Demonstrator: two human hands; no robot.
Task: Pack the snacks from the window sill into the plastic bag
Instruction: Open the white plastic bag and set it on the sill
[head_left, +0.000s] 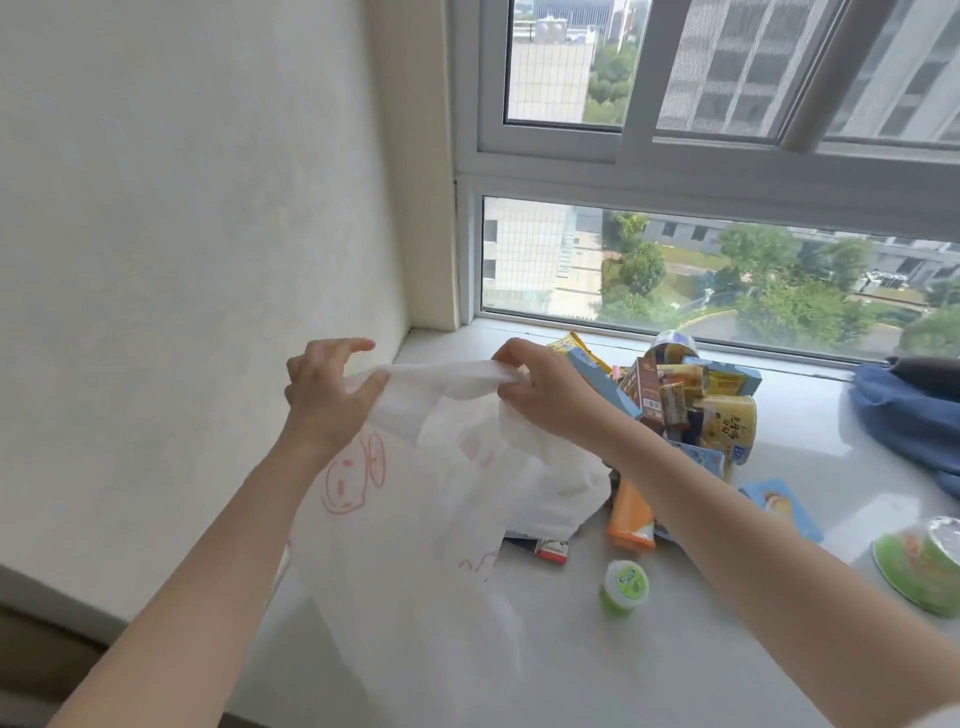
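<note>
While the white plastic bag (415, 509) hangs in the air over the near-left part of the window sill (597, 670), both hands are stretching its top edge out between them. It's thin and see-through-ish, with red doodle-style faces printed on it, and its bottom drapes down onto the sill. Left hand (324, 395) has the left end of the rim, thumb and fingers curled round the plastic with the index finger sticking out a bit, so that grip is clamped on the bag. Right hand (545, 395) pinches the bunched-up right end of the rim, knuckles up, so it's clamped on the bag too. Just behind the right hand sits the snack pile (685, 400), a jumble of little brown cartons, yellow packs, a light blue box and a yellow cup, all heaped near the glass. Under the right forearm there's an orange tube (629, 517) lying on the sill, partly tucked beside the bag, and a small red-and-white wrapper (551, 550) pokes out from under the bag's edge. Nearer the camera a small green jelly cup (625, 586) stands by itself, and a bigger green cup (922, 569) sits at the right edge. Blue fabric (904, 415) is bunched up on the far right of the sill.
</note>
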